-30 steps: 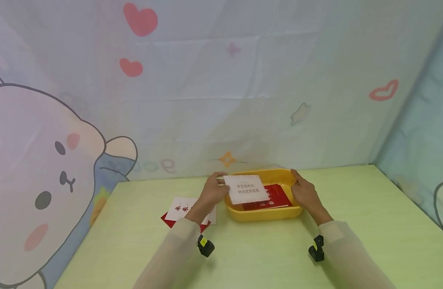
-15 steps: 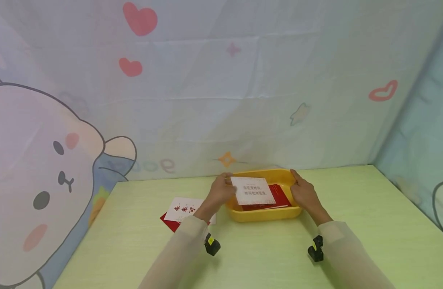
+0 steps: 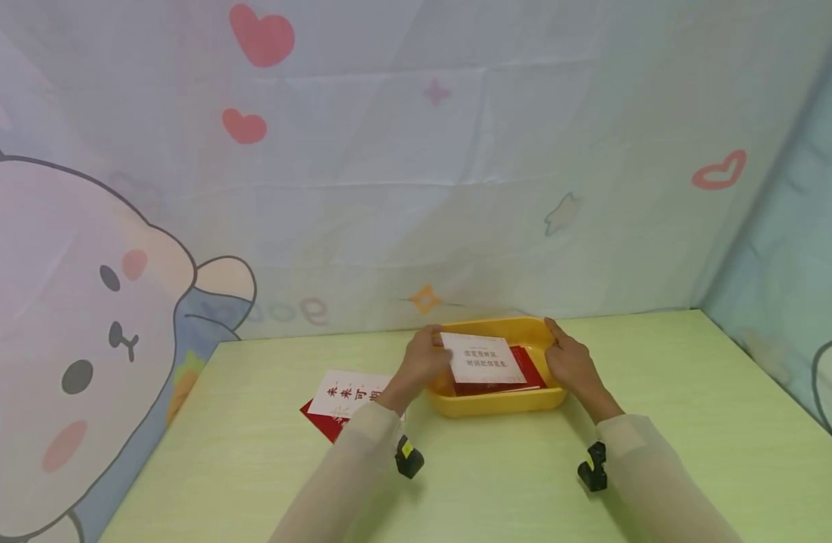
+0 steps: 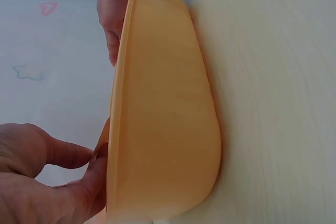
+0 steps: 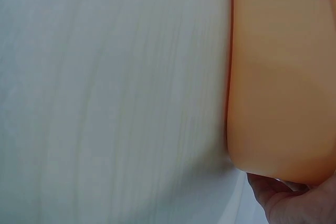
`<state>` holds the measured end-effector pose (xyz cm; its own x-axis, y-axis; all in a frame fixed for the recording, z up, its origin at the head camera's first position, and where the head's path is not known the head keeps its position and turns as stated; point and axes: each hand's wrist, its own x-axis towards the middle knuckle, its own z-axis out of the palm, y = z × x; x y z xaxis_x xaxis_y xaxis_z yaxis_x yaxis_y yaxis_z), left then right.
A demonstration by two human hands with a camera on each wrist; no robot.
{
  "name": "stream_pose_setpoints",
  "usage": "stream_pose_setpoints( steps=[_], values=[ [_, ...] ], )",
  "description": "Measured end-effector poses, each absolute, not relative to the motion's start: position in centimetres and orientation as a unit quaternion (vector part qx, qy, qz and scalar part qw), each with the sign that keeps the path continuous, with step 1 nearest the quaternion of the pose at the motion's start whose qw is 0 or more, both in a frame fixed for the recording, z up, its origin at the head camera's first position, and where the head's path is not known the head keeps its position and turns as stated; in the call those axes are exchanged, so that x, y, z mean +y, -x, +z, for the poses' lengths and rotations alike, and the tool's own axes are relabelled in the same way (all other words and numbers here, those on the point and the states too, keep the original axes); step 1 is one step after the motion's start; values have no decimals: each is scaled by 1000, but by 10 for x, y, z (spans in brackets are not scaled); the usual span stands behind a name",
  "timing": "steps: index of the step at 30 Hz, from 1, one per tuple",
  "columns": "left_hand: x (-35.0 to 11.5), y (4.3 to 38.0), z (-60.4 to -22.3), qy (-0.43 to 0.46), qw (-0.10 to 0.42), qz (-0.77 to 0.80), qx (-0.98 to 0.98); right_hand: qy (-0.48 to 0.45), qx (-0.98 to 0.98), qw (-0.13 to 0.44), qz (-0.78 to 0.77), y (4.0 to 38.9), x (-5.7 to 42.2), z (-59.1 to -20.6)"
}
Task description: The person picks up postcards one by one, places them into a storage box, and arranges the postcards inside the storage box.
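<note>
Over the left part of a yellow plastic basin [image 3: 497,406], my left hand [image 3: 424,360] pinches a white printed card [image 3: 485,359] by its left edge. In the left wrist view, the thumb and fingers of the left hand [image 4: 58,177] meet at the basin's rim. Beneath the white card, red cards [image 3: 529,368] lie inside the basin, partly covered. My right hand [image 3: 575,366] grips the basin's right end, thumb at the rim; the right wrist view has its fingers [image 5: 299,200] against the end wall.
Left of the basin, white cards with red characters [image 3: 348,392] lie over a red card [image 3: 323,422] on the pale green table [image 3: 524,475]. A cartoon-printed cloth [image 3: 388,188] hangs behind the table's back edge.
My left hand has moved right with the white card, bringing it further over the basin and its red cards. The right hand and the basin have hardly moved.
</note>
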<state>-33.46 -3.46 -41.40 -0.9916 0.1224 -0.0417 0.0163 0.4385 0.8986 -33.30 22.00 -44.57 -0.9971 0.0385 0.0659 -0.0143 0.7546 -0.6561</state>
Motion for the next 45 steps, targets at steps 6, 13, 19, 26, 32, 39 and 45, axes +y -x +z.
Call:
stream_pose_setpoints(
  steps=[6,13,19,26,32,39,45],
  values=[
    [-33,340,-419,-39,43,522,851,6,-935,37,353,334,219,-448],
    [-31,340,-423,-39,34,507,860,7,-935,33,354,332,217,-446],
    [-28,340,-423,-66,24,463,883,8,-935,34,352,329,217,-443],
    [-27,339,-426,-91,1,433,897,13,-936,30,351,329,215,-444],
    [-24,338,-427,-89,12,412,907,14,-933,30,359,331,214,-447],
    [-22,335,-423,-87,28,391,916,15,-934,33,357,332,213,-449],
    [-21,335,-423,-87,39,376,922,17,-938,33,344,332,211,-448]
  ],
)
